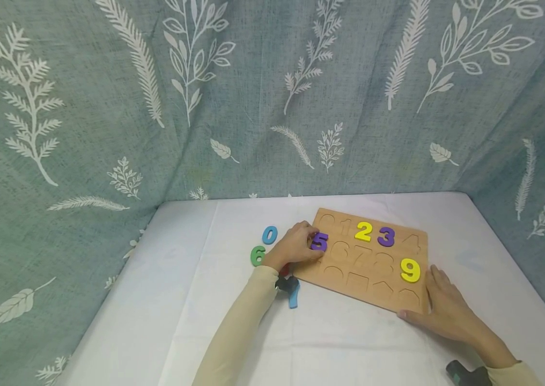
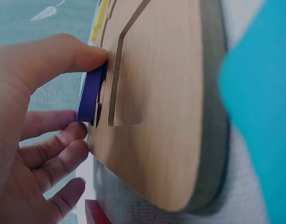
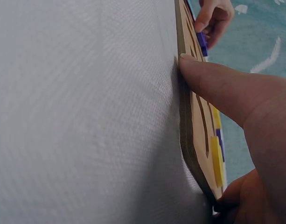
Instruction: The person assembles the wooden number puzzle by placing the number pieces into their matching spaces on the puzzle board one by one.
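Note:
My left hand (image 1: 296, 242) pinches a purple number 5 (image 1: 319, 241) at the left side of the wooden number puzzle board (image 1: 419, 252). In the left wrist view, the thumb is on one side of the purple 5 (image 2: 92, 93) and fingertips are on the other, close over the board's cut outlines. At the board's near right corner lies my right hand (image 1: 451, 308), its fingers stretched along the right edge and its thumb (image 3: 212, 79) against the front edge. A yellow 2 (image 1: 363, 231), a purple 3 (image 1: 386, 236) and a yellow 9 (image 1: 410, 270) sit on the board.
Left of the board, a blue 0 (image 1: 270, 235) and a green 6 (image 1: 257, 255) lie on the white cloth (image 1: 224, 257). A red piece (image 1: 285, 269) and a blue piece (image 1: 294, 299) are partly hidden by the left wrist. Patterned curtain (image 1: 253, 107) surrounds the table.

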Demonstrator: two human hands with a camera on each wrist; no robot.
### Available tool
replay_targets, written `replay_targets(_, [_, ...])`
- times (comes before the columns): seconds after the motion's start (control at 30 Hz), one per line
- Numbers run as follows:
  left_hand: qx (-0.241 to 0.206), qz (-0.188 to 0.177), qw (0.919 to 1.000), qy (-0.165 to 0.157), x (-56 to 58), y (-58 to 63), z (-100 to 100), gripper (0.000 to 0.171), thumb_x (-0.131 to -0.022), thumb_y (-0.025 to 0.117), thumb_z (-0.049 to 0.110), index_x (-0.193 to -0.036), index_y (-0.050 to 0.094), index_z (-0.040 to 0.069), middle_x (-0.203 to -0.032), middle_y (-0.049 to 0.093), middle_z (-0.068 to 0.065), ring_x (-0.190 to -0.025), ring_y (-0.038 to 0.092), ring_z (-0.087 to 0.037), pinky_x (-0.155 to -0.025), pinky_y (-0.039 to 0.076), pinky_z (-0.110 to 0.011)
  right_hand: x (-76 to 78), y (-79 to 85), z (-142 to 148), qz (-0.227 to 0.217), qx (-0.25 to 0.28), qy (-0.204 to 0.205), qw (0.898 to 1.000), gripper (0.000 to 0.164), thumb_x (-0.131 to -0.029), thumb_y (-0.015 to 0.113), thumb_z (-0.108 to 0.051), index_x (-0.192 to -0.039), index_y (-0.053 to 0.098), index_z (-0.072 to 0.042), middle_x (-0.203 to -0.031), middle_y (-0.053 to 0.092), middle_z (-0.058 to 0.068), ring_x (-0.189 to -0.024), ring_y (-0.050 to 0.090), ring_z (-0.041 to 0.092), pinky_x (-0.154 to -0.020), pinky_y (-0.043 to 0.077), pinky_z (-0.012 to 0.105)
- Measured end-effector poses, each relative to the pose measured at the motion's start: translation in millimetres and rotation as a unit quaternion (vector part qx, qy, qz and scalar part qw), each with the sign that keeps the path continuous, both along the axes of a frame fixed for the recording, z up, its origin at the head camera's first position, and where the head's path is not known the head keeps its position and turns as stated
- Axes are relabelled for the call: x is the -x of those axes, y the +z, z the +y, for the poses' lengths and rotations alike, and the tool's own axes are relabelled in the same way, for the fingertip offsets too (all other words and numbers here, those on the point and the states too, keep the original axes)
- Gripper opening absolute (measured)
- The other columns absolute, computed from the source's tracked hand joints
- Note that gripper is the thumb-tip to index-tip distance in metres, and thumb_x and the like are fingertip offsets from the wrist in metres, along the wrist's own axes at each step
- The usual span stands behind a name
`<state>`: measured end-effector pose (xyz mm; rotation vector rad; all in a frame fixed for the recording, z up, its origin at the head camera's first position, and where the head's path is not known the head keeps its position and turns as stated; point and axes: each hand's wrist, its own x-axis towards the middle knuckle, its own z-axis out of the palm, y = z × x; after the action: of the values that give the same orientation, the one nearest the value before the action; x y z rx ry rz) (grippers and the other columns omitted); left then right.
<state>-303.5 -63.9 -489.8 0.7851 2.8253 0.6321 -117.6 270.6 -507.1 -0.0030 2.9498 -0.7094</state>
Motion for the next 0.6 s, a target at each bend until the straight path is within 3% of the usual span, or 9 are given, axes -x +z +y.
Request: replay_targets(0.6, [0.019, 0.006, 0.9998, -0.004, -1.7, 1.3, -1.7, 0.07, -0.084, 0.078, 0.047, -0.142, 0.062, 0.01, -0.132, 0.06, -0.007, -0.12, 0.053, -0.022, -0.105, 0.044, -0.042, -0.3, 2.1, 0.7, -0.007, 0.006, 0.004, 1.0, 0.134, -0.078, 0.079, -0.063, -0.156, 0.006, 0.019, -0.161, 0.007, 0.047, -0.149, 0.01, 0.064, -0.116, 0.016, 0.078])
